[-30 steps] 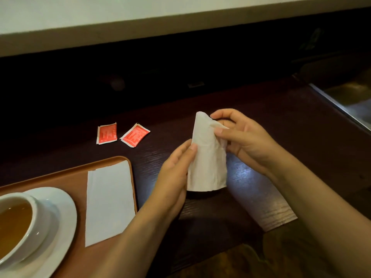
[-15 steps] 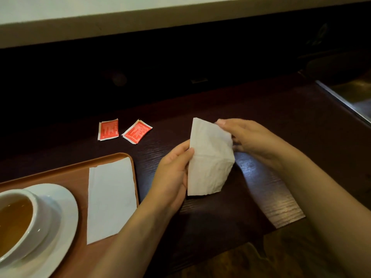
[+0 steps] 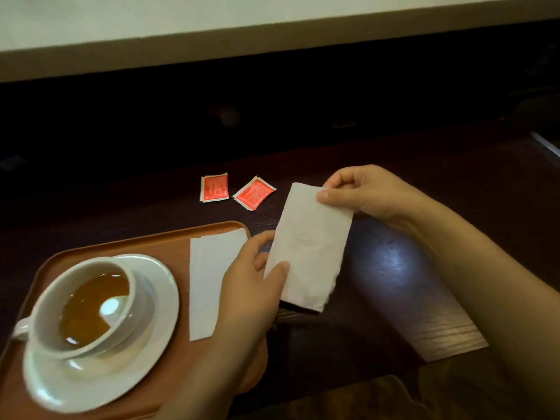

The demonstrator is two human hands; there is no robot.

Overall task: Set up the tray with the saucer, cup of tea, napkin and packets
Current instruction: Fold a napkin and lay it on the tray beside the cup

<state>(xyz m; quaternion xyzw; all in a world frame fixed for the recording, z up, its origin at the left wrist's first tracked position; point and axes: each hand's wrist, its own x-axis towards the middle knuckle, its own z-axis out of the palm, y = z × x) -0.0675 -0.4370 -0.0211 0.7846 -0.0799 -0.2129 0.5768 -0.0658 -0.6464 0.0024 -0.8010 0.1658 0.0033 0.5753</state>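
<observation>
A folded white napkin (image 3: 312, 247) hangs just above the dark table, held by both hands. My right hand (image 3: 360, 192) pinches its top right corner; my left hand (image 3: 251, 286) grips its lower left edge. On the brown tray (image 3: 169, 241) at the left lies a second white napkin (image 3: 209, 277), partly hidden by my left hand. A white cup of tea (image 3: 88, 304) stands on a white saucer (image 3: 157, 301) on the tray. Two red packets, one (image 3: 214, 187) and the other (image 3: 254, 194), lie on the table beyond the tray.
The dark wooden table (image 3: 394, 268) runs right and ends in a front edge near my right forearm. A dark recess and a pale ledge (image 3: 242, 34) lie beyond the far edge. A metal strip (image 3: 545, 145) shows at far right.
The held napkin went from a bunched, upright cone to a flat folded rectangle, and moved left toward the tray. My view shifted, so the tray and cup show more fully.
</observation>
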